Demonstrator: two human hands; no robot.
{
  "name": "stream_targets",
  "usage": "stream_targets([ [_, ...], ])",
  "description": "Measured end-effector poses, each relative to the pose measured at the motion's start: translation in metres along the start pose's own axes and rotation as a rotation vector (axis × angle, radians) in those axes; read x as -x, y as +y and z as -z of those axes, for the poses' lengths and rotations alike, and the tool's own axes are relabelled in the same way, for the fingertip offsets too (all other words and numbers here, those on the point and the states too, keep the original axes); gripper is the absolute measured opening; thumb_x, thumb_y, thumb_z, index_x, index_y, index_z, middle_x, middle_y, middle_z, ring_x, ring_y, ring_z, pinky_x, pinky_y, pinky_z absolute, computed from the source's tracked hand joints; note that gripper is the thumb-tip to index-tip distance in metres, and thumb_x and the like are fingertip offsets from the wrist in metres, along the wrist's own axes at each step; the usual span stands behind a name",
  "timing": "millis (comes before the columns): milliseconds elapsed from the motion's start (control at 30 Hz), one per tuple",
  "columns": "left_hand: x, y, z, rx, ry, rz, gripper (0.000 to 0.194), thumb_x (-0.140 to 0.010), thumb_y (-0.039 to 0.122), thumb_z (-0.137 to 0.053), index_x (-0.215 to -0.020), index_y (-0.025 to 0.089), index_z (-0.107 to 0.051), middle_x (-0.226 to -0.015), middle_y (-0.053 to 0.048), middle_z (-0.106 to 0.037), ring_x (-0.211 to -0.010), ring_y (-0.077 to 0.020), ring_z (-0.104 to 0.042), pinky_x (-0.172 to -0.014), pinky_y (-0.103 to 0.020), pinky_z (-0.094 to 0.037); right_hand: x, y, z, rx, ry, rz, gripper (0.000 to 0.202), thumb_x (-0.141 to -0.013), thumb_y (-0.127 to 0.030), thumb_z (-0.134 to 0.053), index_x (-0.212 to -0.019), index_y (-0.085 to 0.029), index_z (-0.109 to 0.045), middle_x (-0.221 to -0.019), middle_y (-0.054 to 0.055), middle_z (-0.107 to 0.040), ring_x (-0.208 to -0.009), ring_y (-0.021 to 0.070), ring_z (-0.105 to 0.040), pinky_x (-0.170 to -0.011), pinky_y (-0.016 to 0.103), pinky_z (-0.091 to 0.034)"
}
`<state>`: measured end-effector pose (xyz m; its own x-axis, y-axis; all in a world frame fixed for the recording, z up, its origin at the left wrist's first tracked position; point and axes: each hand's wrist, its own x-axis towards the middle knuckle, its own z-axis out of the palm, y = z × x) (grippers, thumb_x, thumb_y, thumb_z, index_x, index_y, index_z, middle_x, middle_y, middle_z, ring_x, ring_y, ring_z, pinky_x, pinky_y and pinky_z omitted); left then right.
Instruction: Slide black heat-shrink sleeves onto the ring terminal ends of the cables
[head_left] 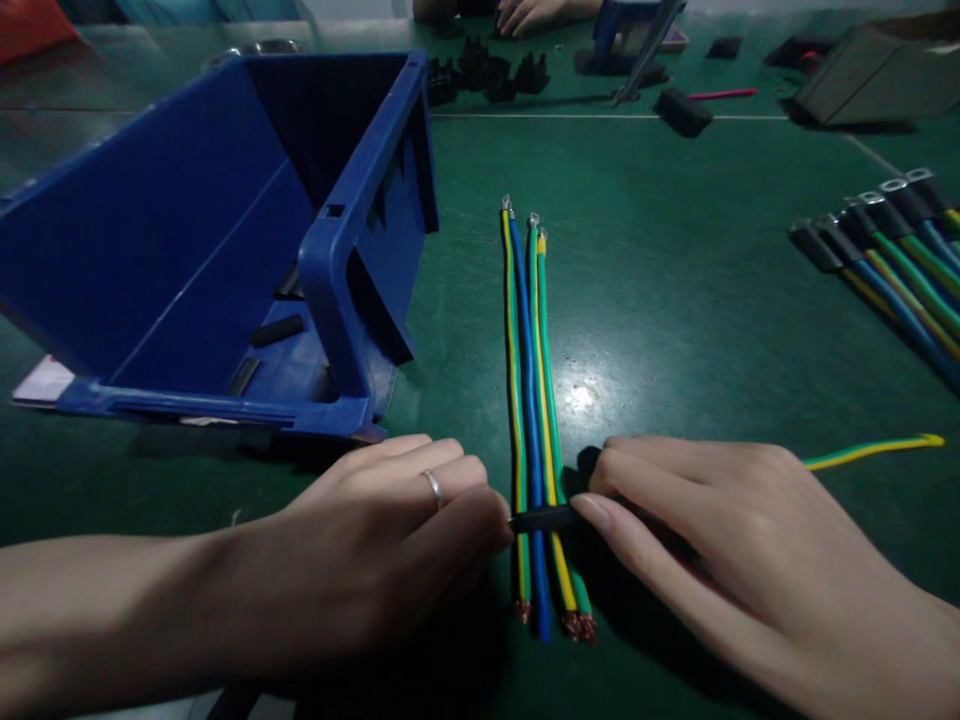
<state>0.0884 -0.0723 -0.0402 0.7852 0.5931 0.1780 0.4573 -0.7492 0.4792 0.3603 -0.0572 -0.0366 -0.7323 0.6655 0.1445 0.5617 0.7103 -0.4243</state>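
Observation:
Across several cable pieces point(534, 400) lies a short black sleeve point(544, 518), spanned between my two hands. My left hand point(427, 520), with a ring on one finger, is pinched closed at the sleeve's left end. At its right end, the thumb and fingers of my right hand point(697, 530) are closed on it. The cables are green-yellow and blue, with metal lugs at the far ends and bare copper strands at some near ends. A green-yellow wire point(870, 450) sticks out past my right hand; whether I grip it is hidden.
A blue plastic bin point(367, 150) with a few black sleeves point(276, 330) inside stands at left. Finished-looking cables with black sleeves point(892, 240) lie at right. Farther back are black parts point(487, 72), a cardboard box point(877, 70) and another person's hand point(529, 15).

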Motion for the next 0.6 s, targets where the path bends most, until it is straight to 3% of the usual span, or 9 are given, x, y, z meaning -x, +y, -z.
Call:
stream_targets([
  [233, -0.0023, 0.0026, 0.0017, 0.052, 0.006, 0.038, 0.036, -0.111, 0.003, -0.030, -0.088, 0.021, -0.051, -0.077, 0.003, -0.061, -0.063, -0.0128, -0.050, -0.058, -0.028, -0.040, -0.0010, -0.0018, 0.0011, -0.005, 0.033, -0.001, 0.050, -0.122, -0.030, -0.032, -0.078, -0.025, -0.053, -0.065, -0.006, -0.057, -0.047, 0.0103, -0.055, -0.050, 0.032, -0.035],
  [467, 0.0013, 0.0043, 0.0016, 0.013, 0.072, 0.037, 0.019, -0.114, 0.009, -0.033, -0.119, 0.021, -0.046, -0.088, 0.002, -0.069, -0.071, -0.0141, -0.063, -0.066, -0.027, -0.049, 0.0031, -0.0012, 0.0002, -0.092, 0.060, -0.049, 0.050, -0.123, -0.033, -0.036, -0.075, -0.025, -0.050, -0.058, -0.009, -0.049, -0.040, 0.0068, -0.046, -0.045, 0.027, -0.032],
  [600, -0.0003, 0.0036, 0.0014, 0.001, 0.106, 0.009, 0.020, -0.111, 0.005, -0.033, -0.115, 0.022, -0.043, -0.086, 0.002, -0.068, -0.069, -0.0143, -0.061, -0.064, -0.027, -0.049, 0.0042, -0.0002, -0.0021, -0.081, 0.041, -0.047, 0.051, -0.123, -0.036, -0.037, -0.075, -0.025, -0.052, -0.056, -0.009, -0.050, -0.039, 0.0074, -0.044, -0.045, 0.027, -0.032],
])
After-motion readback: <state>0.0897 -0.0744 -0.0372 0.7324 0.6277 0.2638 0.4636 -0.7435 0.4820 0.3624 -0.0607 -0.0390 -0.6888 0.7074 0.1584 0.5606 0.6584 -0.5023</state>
